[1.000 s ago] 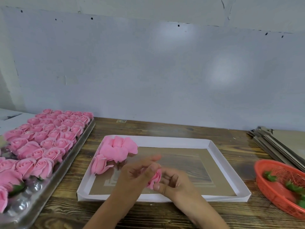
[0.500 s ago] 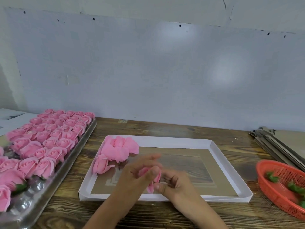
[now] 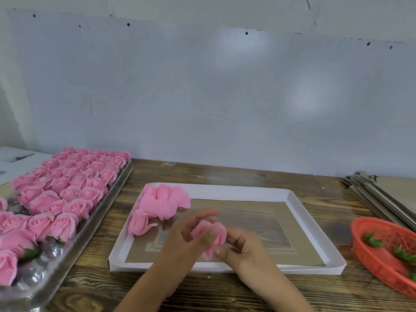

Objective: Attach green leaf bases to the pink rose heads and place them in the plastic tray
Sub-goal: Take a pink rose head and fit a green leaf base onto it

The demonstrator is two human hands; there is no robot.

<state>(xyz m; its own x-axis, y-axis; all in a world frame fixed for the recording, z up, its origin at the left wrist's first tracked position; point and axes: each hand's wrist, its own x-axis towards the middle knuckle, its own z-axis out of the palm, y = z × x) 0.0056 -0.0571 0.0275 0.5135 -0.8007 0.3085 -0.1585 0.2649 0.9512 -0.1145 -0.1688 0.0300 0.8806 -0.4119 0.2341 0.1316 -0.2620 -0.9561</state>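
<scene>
Both hands meet over the near middle of the bench, sharing one pink rose head [image 3: 209, 236]. The left hand [image 3: 189, 239] curls its fingers around the upper, rounded part of the bloom, and the right hand [image 3: 243, 248] pinches the lower petals between thumb and fingertips, so each grip is closed on the flower. The rose's long axis runs roughly from far to near, its narrower end pointing down toward the near edge; motion blur hides whether a green base is on it.

The hands hover above a shallow white cardboard box [image 3: 315, 226] with low folded walls and a brown floor. A loose heap of pink rose heads [image 3: 162, 203] lies in its far left corner, most on their sides.

Along the left edge of the bench stands a clear plastic tray [image 3: 74, 251] with rounded, glossy cups. Rows of finished roses [image 3: 67, 190] sit upright in it, soft layered petals facing up, and a few near cups show bare.

At the right edge is a red plastic mesh basket [image 3: 369, 257] holding green leaf bases [image 3: 372, 240]. Behind it lies a stack of flat grey-brown cardboard sheets [image 3: 382, 194]. The bench [image 3: 225, 293] is dark, rough-grained wood. A small label near the far edge is too small to read.
</scene>
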